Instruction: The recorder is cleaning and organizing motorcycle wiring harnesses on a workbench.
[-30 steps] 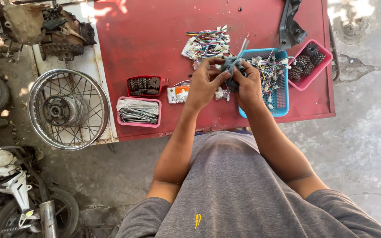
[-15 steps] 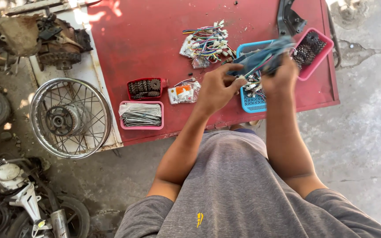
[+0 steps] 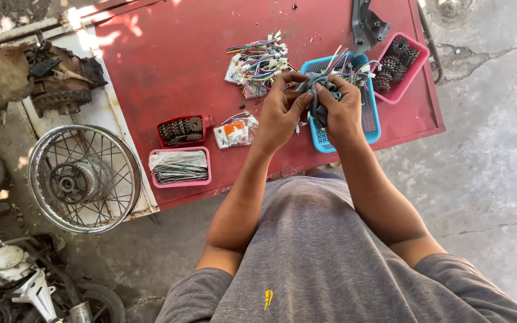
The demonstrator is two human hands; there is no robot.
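Both my hands are raised together over a red table (image 3: 169,54). My left hand (image 3: 281,113) and my right hand (image 3: 341,107) both grip a grey-blue bundle of wires (image 3: 317,98), folded between the fingers. Under the hands sits a blue plastic basket (image 3: 369,128) with coloured wires and white connectors in it. A loose heap of coloured wire harnesses (image 3: 255,63) lies on the table just left of the hands.
A pink basket of dark sprockets (image 3: 399,63) stands right of the blue one, a black bracket (image 3: 367,24) behind it. Further left are a red tray of small gears (image 3: 181,130), a pink tray of metal spokes (image 3: 179,167) and small packets (image 3: 234,131). A spoked wheel (image 3: 85,177) and engine parts lie left.
My hands lifted the bundle out of the blue basket, stretched it out to the right, then folded it into a compact wad held between both hands.
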